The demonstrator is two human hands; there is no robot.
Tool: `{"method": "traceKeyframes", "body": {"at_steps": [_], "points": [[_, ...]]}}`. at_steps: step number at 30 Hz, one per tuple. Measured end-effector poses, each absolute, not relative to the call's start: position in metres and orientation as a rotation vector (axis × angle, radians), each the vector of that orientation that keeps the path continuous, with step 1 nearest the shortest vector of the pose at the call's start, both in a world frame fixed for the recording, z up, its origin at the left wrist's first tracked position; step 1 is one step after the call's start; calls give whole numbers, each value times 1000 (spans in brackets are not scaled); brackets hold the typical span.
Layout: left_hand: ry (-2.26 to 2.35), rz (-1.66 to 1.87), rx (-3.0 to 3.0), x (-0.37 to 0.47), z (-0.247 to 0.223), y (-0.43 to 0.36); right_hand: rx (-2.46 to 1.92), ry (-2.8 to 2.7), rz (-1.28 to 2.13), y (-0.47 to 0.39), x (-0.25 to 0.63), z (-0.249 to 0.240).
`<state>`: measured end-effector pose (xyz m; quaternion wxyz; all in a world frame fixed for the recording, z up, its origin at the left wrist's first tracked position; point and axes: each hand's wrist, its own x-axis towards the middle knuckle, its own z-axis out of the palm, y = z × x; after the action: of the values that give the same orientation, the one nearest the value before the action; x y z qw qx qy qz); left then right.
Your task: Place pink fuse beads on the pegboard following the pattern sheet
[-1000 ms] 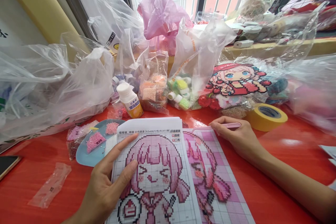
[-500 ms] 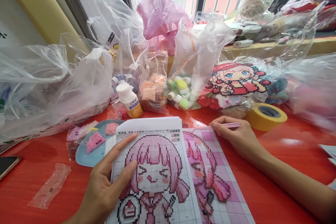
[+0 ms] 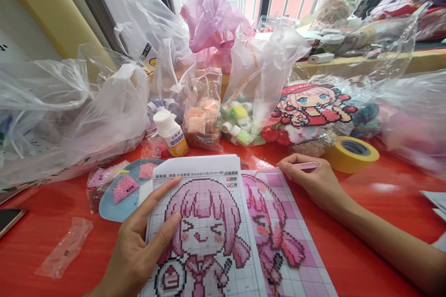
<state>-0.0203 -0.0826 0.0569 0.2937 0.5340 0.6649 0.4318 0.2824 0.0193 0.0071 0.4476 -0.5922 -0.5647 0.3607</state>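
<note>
My left hand (image 3: 141, 241) is at the left edge of a stack of printed pattern sheets (image 3: 205, 213), with thumb and index finger stretched over the top sheet. Its other fingers are hidden. The top sheet shows a pink-haired pixel figure on a grid. Partly under this stack lies a pegboard (image 3: 310, 260) with pink, dark and orange beads forming a similar figure. My right hand (image 3: 310, 178) is closed around pink tweezers (image 3: 307, 165), whose thin tip reaches left over the board's top edge.
Left stands a blue tray (image 3: 111, 209) with bead packets, beside an empty plastic packet (image 3: 66, 248) and a phone (image 3: 10, 220). Behind are a white bottle (image 3: 170, 132), bead bags (image 3: 204, 123), a finished bead figure (image 3: 313, 106) and yellow tape (image 3: 353, 154).
The whole view shifts very slightly. Both hands, the pattern sheets and the tweezers keep practically the same places relative to one another.
</note>
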Motion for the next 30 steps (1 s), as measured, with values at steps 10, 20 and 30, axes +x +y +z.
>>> {"method": "traceKeyframes", "body": {"at_steps": [10,20,30], "points": [[1736,1186,1447,-21,56,-82,-1451,-1420,851,20,281,8],[1744,1180,1419,-20,55,-83,-1456,-1422,851,20,282,6],[1740,1194,1421,-20,57,-82,-1453,-1425,838,20,281,10]]}}
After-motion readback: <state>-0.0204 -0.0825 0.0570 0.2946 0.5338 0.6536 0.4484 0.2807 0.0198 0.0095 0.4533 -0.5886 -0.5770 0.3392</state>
